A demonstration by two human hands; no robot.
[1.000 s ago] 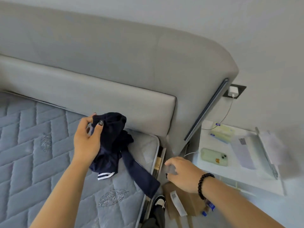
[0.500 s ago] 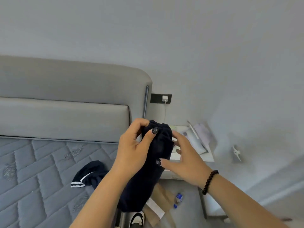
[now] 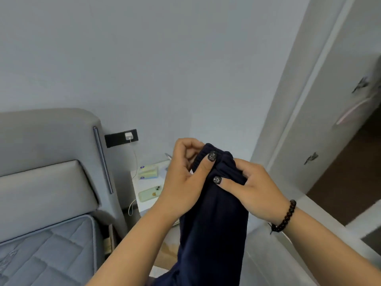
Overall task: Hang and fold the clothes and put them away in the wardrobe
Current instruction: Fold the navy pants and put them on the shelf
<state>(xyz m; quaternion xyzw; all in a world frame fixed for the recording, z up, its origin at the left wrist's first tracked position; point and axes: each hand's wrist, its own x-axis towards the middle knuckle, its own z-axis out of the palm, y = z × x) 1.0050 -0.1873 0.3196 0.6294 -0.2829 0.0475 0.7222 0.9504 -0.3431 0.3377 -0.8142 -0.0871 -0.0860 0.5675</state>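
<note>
- Holding a navy garment [image 3: 212, 219] up in front of us, we grip its ribbed top edge with both hands, and the cloth hangs straight down between our forearms to the near edge of the view.
- Our left hand [image 3: 185, 182] is curled round the left side of that edge, thumb pressed flat on the front of the fabric, the other fingers bent behind it.
- Our right hand [image 3: 253, 186] pinches the right side just beside the left one, its thumb lying across the cloth and its fingers folded over the top.
- A dark beaded bracelet [image 3: 285, 216] sits on our right wrist.
- Far left we see the grey padded headboard [image 3: 47, 153] and, nearer, a corner of the quilted mattress [image 3: 45, 252].
- Beside the headboard stands a small white worktop [image 3: 144, 207] carrying a pale green phone [image 3: 149, 194] and a tissue pack [image 3: 148, 172].
- On the wall above it a white charger [image 3: 128, 136] sits in a black socket plate.
- At the right stands a pale door [image 3: 321, 129], with dark flooring past it.
</note>
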